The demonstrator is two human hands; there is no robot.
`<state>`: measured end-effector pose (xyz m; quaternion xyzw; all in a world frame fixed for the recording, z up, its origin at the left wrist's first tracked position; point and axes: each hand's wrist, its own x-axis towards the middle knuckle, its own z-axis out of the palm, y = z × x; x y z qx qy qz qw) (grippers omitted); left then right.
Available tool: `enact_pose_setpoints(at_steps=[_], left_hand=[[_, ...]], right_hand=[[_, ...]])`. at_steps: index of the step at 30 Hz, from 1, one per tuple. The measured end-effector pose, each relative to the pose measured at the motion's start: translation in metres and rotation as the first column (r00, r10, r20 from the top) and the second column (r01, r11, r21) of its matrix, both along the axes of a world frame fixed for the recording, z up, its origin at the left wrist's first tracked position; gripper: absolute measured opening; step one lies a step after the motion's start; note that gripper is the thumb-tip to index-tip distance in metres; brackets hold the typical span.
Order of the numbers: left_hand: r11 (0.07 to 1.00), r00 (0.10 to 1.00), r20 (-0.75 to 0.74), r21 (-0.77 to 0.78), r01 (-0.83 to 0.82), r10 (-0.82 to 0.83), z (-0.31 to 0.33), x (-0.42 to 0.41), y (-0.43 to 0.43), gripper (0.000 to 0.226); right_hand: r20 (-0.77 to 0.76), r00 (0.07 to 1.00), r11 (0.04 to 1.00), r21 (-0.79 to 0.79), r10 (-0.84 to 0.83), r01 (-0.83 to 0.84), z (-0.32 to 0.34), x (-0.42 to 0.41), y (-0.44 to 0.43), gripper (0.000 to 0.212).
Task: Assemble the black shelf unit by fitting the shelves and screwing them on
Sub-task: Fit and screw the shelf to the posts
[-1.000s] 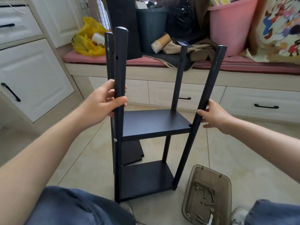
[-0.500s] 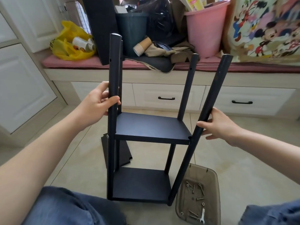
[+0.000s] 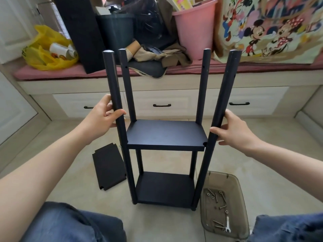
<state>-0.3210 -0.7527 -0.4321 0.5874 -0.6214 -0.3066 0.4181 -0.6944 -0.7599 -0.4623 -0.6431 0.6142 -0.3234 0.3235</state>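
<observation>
Left hand (image 3: pixel 103 117) wraps the front-left post (image 3: pixel 115 95), thumb across its face, fingers curled behind; right hand (image 3: pixel 230 130) clasps the front-right post (image 3: pixel 225 95) the same way, thumb on the near side; both grips sit just above the middle shelf (image 3: pixel 166 133), likely so the frame can be steadied and squared from either side at once; the black shelf unit (image 3: pixel 165 147) stands upright on the tiled floor, straight ahead of the seated person at twelve o'clock, between the knees; the bottom shelf (image 3: pixel 166 187) is in place, the middle one too; the posts' upper lengths are bare and splay outward at the tops, a screw hole (image 3: pixel 126 66) showing near one rear post's tip, so the top tier looks unfitted; a loose shelf panel (image 3: pixel 109 166) lies flat at eight o'clock of the unit, close to the left hand, probably next to go on; a smoky plastic tray (image 3: pixel 239 193) at four o'clock, just beside the front-right foot, keeps screws (image 3: pixel 216 198) and a small wrench (image 3: pixel 227 224) within the right hand's reach; beyond, at twelve, a cushioned bench (image 3: pixel 52 72) carries a pink bucket (image 3: pixel 194 27) and bags.
</observation>
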Motion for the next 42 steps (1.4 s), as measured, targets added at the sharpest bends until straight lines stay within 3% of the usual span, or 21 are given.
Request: enact_pose_setpoints(at_steps=[7,14,21,28,34,36,38,39,40,42], left_hand=[[0.998,0.998,0.030,-0.009,-0.061,0.061,-0.012,0.003,-0.005,0.023],[0.987,0.986,0.051,-0.058,-0.153,0.156,-0.018,0.003,-0.003,0.030],[0.974,0.973,0.048,-0.043,-0.225,0.227,-0.020,0.006,-0.002,0.034],[0.955,0.952,-0.119,0.130,-0.267,0.282,-0.022,0.007,0.009,0.022],[0.935,0.942,-0.086,0.181,-0.305,0.324,-0.021,0.001,0.018,0.020],[0.869,0.927,0.075,0.329,-0.370,0.366,-0.021,-0.005,0.021,0.029],[0.762,0.926,0.310,0.540,-0.357,0.214,-0.022,-0.019,0.030,0.037],[0.725,0.934,0.347,0.620,-0.299,0.088,-0.025,-0.030,0.035,0.035],[0.716,0.937,0.349,0.662,-0.220,-0.035,-0.029,-0.045,0.039,0.031],[0.799,0.895,0.384,0.599,-0.054,-0.227,-0.042,-0.076,0.043,0.026]], right_hand=[[-0.013,0.999,0.999,-0.038,0.037,-0.037,-0.006,0.002,0.005,0.038],[-0.020,0.996,0.996,0.023,0.087,-0.086,-0.006,0.008,0.010,0.043],[-0.076,0.975,0.972,0.126,0.207,-0.196,0.002,0.010,0.015,0.028],[-0.102,0.909,0.885,0.293,0.405,-0.361,0.025,0.005,0.014,0.013],[-0.136,0.879,0.860,0.320,0.457,-0.397,0.029,0.007,0.014,0.012],[-0.118,0.881,0.859,0.313,0.458,-0.405,0.032,0.005,0.013,0.012],[-0.077,0.886,0.860,0.291,0.458,-0.419,0.035,0.002,0.011,0.013],[-0.060,0.886,0.860,0.279,0.459,-0.427,0.036,0.001,0.010,0.014],[-0.050,0.886,0.861,0.268,0.460,-0.432,0.036,0.000,0.010,0.015],[-0.049,0.884,0.861,0.257,0.466,-0.439,0.036,-0.001,0.008,0.015]])
